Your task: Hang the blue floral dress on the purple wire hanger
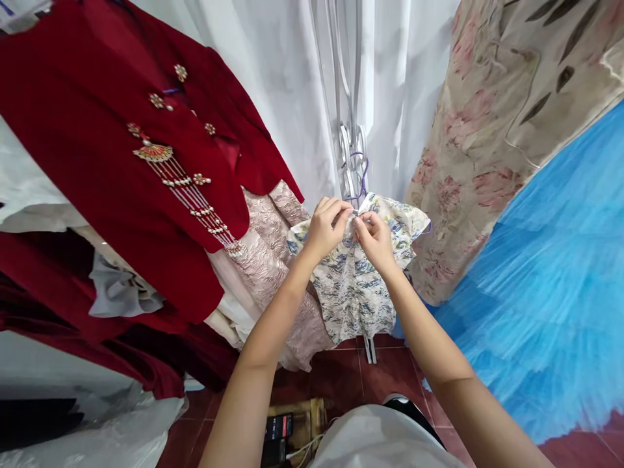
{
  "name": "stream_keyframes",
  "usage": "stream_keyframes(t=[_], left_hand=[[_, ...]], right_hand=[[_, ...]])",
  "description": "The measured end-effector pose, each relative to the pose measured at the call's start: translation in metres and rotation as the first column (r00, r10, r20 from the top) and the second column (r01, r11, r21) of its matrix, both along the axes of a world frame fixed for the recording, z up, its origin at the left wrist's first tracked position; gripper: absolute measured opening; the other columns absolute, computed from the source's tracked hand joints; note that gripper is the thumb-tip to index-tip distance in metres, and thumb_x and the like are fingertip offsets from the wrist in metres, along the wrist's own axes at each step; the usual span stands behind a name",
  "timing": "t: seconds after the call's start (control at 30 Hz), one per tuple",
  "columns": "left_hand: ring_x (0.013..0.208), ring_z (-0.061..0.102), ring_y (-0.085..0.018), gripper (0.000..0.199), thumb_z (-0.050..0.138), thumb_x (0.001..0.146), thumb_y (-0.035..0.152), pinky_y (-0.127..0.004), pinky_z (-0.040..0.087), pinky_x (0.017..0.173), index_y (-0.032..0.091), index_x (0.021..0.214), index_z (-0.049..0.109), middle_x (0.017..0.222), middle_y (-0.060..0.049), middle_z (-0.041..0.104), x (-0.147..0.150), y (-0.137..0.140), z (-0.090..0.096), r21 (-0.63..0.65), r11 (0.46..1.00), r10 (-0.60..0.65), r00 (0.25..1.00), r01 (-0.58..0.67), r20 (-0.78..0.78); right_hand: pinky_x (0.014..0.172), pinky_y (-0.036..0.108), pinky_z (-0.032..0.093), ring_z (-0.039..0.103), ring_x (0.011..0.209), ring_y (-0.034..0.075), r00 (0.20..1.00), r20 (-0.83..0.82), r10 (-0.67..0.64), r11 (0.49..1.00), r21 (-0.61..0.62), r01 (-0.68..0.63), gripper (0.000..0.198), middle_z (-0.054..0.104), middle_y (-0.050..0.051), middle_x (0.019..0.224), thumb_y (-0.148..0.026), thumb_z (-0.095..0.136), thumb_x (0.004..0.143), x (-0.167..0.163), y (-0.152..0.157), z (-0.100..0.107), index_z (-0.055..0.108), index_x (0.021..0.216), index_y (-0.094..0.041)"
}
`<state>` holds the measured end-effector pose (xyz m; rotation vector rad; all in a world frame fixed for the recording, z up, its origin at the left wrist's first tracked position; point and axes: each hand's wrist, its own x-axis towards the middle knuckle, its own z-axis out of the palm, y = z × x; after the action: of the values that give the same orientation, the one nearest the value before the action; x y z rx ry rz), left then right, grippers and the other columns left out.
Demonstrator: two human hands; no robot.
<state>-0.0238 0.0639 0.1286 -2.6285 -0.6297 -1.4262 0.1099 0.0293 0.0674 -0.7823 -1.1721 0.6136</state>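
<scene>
Cream cotton-looking cloth with a blue print, and we're right at its neckline: the short-sleeved top (358,296) hangs straight ahead of us, front and centre, with a purple hanger (364,177) looping above the collar and a tip of the same purple poking out by the sleeve on the right. Behind it rises a white stand (347,140), its foot showing below the hem on the red tile floor (336,377).

Both arms stretched out, both hands meeting at the collar! Our left hand (327,227) has its grip pinched, thumb against finger, on the neck edge; our right hand (375,239) sits just beside it, its grip also pinched on that edge. What small bit lies between the fingertips, we can't tell; it's too fine to read from here.

How will this one handle? Light, we'd say, soft and limp, creasing readily, with little to hold its shape but the hanger. We'd take hold by the firmer collar edge, fingertips only, one side each, and go easy: a hard tug could pucker thin cloth or swing the whole top on its hanger.

Close company, too: a red velvet jacket (97,149) with beaded trim off to our left, a floral garment (480,143) and a blue tulle skirt (546,279) crowding our right.
</scene>
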Motion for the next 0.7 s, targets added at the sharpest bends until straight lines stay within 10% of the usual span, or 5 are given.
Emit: stream_keyframes(t=[0.37,0.7], left_hand=[[0.087,0.057,-0.019,0.018,0.049,0.102,0.022,-0.031,0.045,0.079,0.021,0.085,0.057,0.085,-0.004,0.065,0.020,0.000,-0.007,-0.091,0.994,0.070,0.989,-0.059,0.131],[0.096,0.056,-0.022,0.011,0.055,0.101,0.026,-0.035,0.043,0.089,0.021,0.096,0.063,0.091,-0.004,0.066,0.003,-0.005,-0.004,-0.048,0.997,0.059,0.992,-0.065,-0.112]], right_hand=[[0.052,0.028,0.027,0.042,0.046,0.014,0.902,0.344,-0.260,0.945,-0.104,0.311,0.022,0.042,-0.007,0.047,-0.041,0.057,0.092,0.002,-0.004,-0.021,0.056,0.084,-0.021],[0.044,0.025,0.022,0.031,0.040,0.010,0.996,0.029,0.085,0.992,-0.099,-0.082,0.032,0.040,-0.009,0.046,-0.051,0.060,0.091,0.014,-0.002,-0.005,0.049,0.079,-0.023]])
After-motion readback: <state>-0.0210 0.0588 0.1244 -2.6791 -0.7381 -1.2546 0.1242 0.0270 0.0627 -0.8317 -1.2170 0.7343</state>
